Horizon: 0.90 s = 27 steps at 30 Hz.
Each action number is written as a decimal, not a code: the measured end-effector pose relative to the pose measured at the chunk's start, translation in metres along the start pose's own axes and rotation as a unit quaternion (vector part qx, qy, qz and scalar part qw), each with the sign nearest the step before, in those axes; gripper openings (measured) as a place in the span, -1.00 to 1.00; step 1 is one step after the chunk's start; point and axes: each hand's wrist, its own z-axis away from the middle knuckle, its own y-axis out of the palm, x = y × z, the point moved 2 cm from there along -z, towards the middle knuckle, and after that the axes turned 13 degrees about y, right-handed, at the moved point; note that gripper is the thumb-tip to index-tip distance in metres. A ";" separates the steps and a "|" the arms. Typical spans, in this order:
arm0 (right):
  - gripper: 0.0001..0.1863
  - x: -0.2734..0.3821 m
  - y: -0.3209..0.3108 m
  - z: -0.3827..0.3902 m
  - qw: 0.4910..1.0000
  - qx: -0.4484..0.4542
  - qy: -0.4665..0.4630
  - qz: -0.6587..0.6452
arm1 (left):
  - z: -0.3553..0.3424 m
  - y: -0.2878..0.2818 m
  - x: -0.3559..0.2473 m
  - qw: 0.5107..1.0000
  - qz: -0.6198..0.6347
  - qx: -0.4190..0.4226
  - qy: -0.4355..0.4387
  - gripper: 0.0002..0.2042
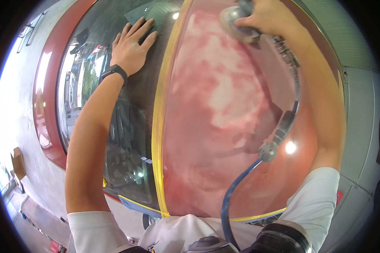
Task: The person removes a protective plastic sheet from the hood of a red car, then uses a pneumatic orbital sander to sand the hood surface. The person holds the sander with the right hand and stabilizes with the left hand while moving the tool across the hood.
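Observation:
My left hand [131, 49] lies flat with its fingers spread on the dark glass [133, 109] of a red car. At the far right, my right hand [268, 19] is wrapped round an air sander [234, 24]. The sander's pad rests on a red painted body panel [190, 168]. Pale, blotchy sanded patches [230, 95] spread over the panel's middle. From the sander, a ribbed hose with a metal fitting [267, 152] runs back to a blue air hose [230, 198], which hangs down past my body.
Yellow masking tape [158, 139] follows the seam between glass and panel, and more tape edges the panel's near side. Red bodywork [44, 114] borders the glass on the left. A cardboard box [18, 163] sits at the far left. Grey floor [361, 126] lies to the right.

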 end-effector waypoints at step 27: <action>-0.33 0.000 0.005 -0.026 0.999 -0.014 -0.036 0.025 | -0.002 -0.015 -0.010 0.999 0.031 0.005 -0.028 -0.38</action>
